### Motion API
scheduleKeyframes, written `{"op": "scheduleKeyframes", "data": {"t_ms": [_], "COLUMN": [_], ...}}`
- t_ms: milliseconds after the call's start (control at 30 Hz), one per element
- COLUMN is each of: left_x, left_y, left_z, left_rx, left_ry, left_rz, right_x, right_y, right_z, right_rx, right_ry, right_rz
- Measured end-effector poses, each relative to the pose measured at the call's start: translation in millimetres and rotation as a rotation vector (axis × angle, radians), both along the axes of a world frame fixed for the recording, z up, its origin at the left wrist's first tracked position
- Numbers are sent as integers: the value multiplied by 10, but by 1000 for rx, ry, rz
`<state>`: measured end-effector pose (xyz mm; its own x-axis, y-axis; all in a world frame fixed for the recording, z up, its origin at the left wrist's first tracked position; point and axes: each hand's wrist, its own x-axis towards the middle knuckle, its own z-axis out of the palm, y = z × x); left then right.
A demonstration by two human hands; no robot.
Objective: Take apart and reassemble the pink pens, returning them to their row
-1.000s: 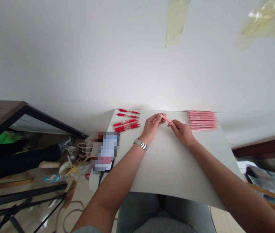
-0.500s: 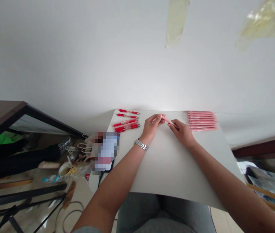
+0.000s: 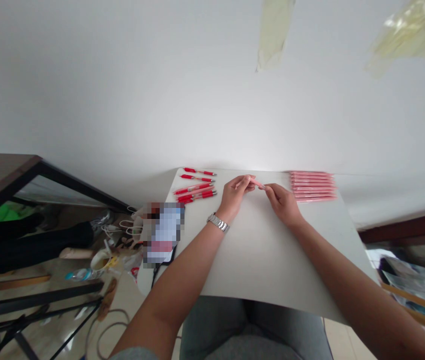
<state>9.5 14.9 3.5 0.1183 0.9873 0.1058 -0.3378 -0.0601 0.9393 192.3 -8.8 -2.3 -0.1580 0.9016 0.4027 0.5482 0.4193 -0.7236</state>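
A pink pen is held above the table between both hands, slanting down to the right. My left hand, with a metal watch at the wrist, pinches its upper end between thumb and fingers. At its lower right end, the fingertips of my right hand are closed on the pale tip. Left of my hands lie several red pens, some close together. A row of pink pens in clear wrapping lies side by side to the right of my right hand.
The white table stands against a wall with yellowed tape. A blurred-out phone with a cable lies at its left edge. On the floor to the left are a cup, a bottle and cables.
My right fingertips have shifted at the pen's lower end, and the white part that showed beside them is now mostly covered. My left hand stays nearly still.
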Motion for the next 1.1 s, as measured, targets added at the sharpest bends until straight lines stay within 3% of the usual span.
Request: {"op": "scheduleKeyframes", "data": {"t_ms": [500, 767, 1100], "left_x": [14, 10, 6], "left_y": [42, -5, -9], "left_z": [-72, -28, -32], "left_rx": [-74, -6, 4], "left_ry": [-107, -71, -57], "left_rz": [52, -28, -14], "right_x": [15, 16, 19], "right_y": [5, 23, 19], "right_z": [-46, -73, -34], "right_rx": [122, 86, 90], "right_ry": [-37, -36, -36], "right_rz": [-37, -86, -49]}}
